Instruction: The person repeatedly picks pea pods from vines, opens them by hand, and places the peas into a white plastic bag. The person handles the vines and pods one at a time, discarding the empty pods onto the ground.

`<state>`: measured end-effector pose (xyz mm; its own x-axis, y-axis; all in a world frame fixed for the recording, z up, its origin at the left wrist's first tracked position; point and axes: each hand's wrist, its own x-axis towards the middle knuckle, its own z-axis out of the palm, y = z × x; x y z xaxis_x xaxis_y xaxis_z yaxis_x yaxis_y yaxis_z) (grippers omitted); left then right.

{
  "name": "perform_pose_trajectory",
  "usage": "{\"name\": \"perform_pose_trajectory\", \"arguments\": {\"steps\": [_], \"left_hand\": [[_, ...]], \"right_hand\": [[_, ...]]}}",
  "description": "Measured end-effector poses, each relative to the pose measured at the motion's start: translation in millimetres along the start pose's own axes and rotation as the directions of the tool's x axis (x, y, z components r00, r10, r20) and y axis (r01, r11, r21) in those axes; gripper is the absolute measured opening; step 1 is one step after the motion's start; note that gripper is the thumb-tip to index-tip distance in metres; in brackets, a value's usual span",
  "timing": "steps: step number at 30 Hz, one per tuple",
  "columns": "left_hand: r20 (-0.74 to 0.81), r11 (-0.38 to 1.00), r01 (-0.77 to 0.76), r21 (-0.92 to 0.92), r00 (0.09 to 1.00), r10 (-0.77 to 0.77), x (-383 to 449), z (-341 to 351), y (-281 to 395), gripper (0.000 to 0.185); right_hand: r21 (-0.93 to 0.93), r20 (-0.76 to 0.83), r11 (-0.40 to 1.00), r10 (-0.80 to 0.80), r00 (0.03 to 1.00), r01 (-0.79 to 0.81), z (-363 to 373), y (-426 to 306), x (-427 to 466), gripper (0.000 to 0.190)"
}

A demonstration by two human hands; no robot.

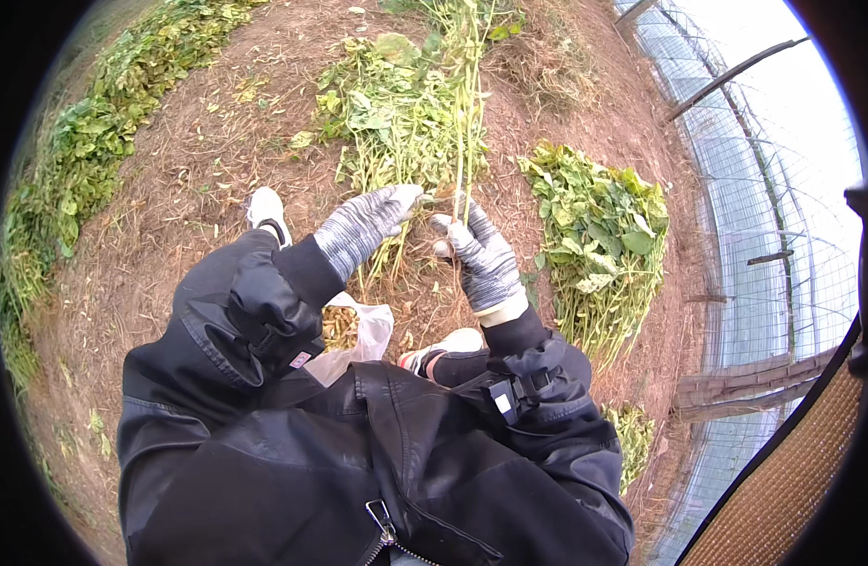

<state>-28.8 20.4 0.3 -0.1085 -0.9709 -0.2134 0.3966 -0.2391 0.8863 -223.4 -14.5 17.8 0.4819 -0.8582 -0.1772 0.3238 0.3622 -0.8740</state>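
My right hand [480,255], in a grey striped knit glove, grips the lower stems of a green bean plant [465,127] held upright, its pods and leaves reaching up past the top of the view. To the left is my left hand [370,223], gloved alike, with the fingertips close together near the stems; whether something small is between them cannot be told. Below the hands, a white plastic bag [374,329] stands open with yellowish-brown pods [340,327] inside. A heap of pulled bean plants [398,120] lies on the soil just beyond my hands.
Another pile of leafy plants [603,233] lies to the right, beside a wire mesh fence [752,212] with wooden poles. A long row of green plants [87,141] runs along the left. Dry stalks [554,64] lie at the upper right. My shoes [267,210] rest on bare soil.
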Motion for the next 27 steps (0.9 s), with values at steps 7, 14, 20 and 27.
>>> {"name": "perform_pose_trajectory", "arguments": {"steps": [7, 14, 20, 27], "left_hand": [[0.096, 0.928, 0.28, 0.247, 0.945, -0.311, -4.8, 47.6, -51.4, 0.041], [0.127, 0.928, 0.367, -0.067, 0.926, -0.357, 7.7, 4.6, -108.1, 0.021], [0.048, 0.842, 0.459, -0.283, 0.884, -0.466, -6.3, -14.2, -96.6, 0.033], [0.175, 0.872, 0.456, -0.18, 0.887, -0.428, -17.5, -16.7, -80.7, 0.034]], "right_hand": [[0.19, 0.021, 0.976, 0.104, 0.994, -0.106, -38.7, 78.6, -36.1, 0.052], [-0.675, 0.081, 0.733, -0.041, 0.996, 0.086, -17.9, 80.2, -50.4, 0.039], [-0.184, -0.109, 0.944, 0.257, 0.96, -0.273, -45.0, 60.6, -38.6, 0.041], [-0.188, -0.235, 0.869, 0.413, 0.88, -0.458, -81.1, 111.5, -7.3, 0.063]]}}
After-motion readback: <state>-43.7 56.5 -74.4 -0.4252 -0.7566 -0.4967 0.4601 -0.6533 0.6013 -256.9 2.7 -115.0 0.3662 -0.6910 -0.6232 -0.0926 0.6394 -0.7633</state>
